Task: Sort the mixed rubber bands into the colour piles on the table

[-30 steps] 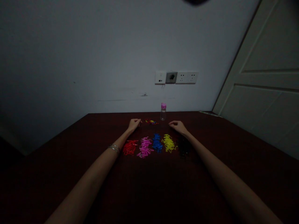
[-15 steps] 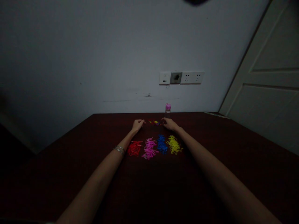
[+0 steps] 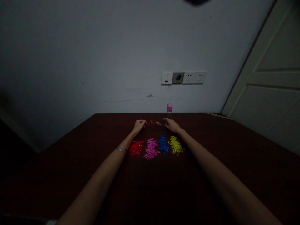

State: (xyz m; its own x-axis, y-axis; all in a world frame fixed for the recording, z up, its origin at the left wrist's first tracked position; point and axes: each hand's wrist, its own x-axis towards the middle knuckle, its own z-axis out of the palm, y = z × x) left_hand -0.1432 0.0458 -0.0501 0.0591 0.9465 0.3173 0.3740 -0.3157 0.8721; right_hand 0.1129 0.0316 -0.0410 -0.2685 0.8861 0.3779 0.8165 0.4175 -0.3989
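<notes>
My left hand (image 3: pixel 139 125) rests on the far part of the table, left of a small mixed pile of coloured strips (image 3: pixel 156 122). Its fingers are curled together, and whatever they may hold is too small to see. At the right edge of that pile is my right hand (image 3: pixel 172 125), with fingers bent and tips close together; I cannot make out what is between them. Nearer to me lie four-sided heaps in a row: red strips (image 3: pixel 136 148), pink strips (image 3: pixel 152 149), blue strips (image 3: pixel 163 145) and yellow strips (image 3: pixel 176 145).
A clear bottle with a pink cap (image 3: pixel 169 107) stands behind my right hand, near the wall. Wall sockets (image 3: pixel 194 77) sit above the dark red table (image 3: pixel 150 181). A pale panelled door (image 3: pixel 269 75) is at the right. The light is dim.
The whole view has shifted slightly, so everything appears a little further right. Both hands stay in nearly the same places, with only slight finger movement at the right hand.
</notes>
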